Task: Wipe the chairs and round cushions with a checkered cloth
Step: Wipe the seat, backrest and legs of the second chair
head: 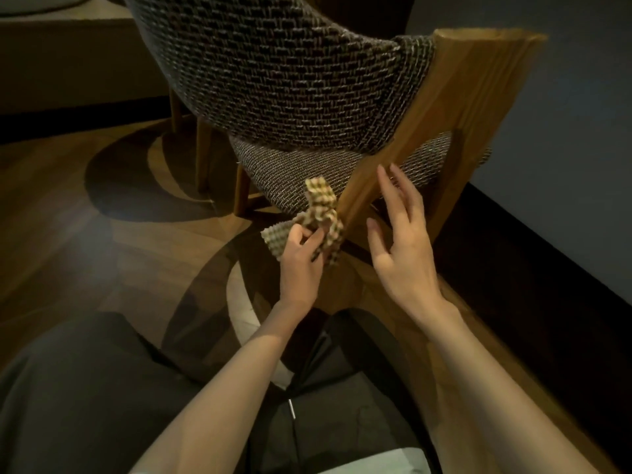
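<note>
The checkered cloth [319, 213] is bunched up in the left hand [301, 265], whose fingers and thumb curl round its lower folds. One loose end stands up above the knuckles and another corner sticks out to the hand's left. The cloth's right side lies against the slanted wooden leg [444, 107] of the chair [403, 56], low on that leg, just below the edge of the seat.

The right hand [403, 248] is just to the right of the cloth, open, with fingers straight and slightly spread and the thumb held out toward the left hand. It holds nothing. Its fingertips lie over the right edge of the same leg, but I cannot tell whether they touch the wood.

Above both hands the leg rises up and to the right to a blurred top end. The woven backrest [280, 73], dark with a pale basket pattern, curves over the hands, and the seat [294, 172] in a finer weave sits just above the cloth. More wooden chair legs [203, 155] stand beyond the left hand.

Under and to the left of the hands is a wooden floor [68, 217] with curved bands of darker and lighter tone. To the right of the right hand is a grey wall [564, 131] with a dark baseboard [530, 268]. Below the forearms are the person's dark trousers [68, 388], knees bent.
</note>
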`<state>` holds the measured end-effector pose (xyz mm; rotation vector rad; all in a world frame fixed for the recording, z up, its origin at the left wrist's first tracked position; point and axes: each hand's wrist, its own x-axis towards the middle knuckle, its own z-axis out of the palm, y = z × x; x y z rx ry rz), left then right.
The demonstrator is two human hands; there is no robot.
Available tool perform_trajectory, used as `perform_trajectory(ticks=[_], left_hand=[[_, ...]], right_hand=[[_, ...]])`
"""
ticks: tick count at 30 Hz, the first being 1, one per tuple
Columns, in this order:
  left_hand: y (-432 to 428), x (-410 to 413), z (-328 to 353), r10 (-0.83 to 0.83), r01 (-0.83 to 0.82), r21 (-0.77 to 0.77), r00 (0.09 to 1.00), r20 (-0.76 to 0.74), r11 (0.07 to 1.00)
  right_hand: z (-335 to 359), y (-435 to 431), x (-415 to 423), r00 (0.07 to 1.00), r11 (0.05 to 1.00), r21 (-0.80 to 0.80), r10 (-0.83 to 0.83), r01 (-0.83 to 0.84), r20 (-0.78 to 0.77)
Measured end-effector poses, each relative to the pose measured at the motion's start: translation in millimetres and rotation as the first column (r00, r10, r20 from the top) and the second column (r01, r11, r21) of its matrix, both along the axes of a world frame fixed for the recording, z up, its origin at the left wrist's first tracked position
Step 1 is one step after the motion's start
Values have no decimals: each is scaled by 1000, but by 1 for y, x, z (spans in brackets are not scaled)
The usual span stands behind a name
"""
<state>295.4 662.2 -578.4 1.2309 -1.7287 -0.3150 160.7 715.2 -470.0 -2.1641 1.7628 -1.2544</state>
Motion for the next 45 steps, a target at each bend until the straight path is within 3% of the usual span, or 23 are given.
perform_trajectory(ticks=[8, 15, 20, 24, 28, 33, 39, 45], left_hand=[[-10, -32, 53, -84, 54, -278, 992, -97, 959], [1, -5, -29, -10, 4, -80, 997, -75, 997], [7, 1, -39, -1, 3, 35, 998, -65, 999], [-9, -10, -21, -13, 10, -172, 1000, -19, 985], [-12, -15, -26, -6, -6, -161, 997, -73, 987], [-1, -2, -53, 2, -1, 8, 989, -151, 1000], [9, 17, -103, 99, -53, 223, 975, -201, 973], [3, 36, -139, 123, -103, 527, 992, -3, 843]], right_hand=[[-22, -11, -1, 962, 997, -35, -62, 74, 267], [-32, -19, -3, 959, 998, -33, 56, -48, 278], [-44, -28, 7, 948, 997, 20, 65, -75, 312], [-52, -34, 9, 967, 999, -37, 21, -12, 256], [-61, -39, 8, 976, 984, -135, -85, 113, 199], [-83, -37, 20, 962, 970, -172, -126, 171, 244], [-117, -31, 34, 938, 993, -58, -80, 105, 337], [-125, -30, 32, 939, 999, -12, -43, 50, 342]])
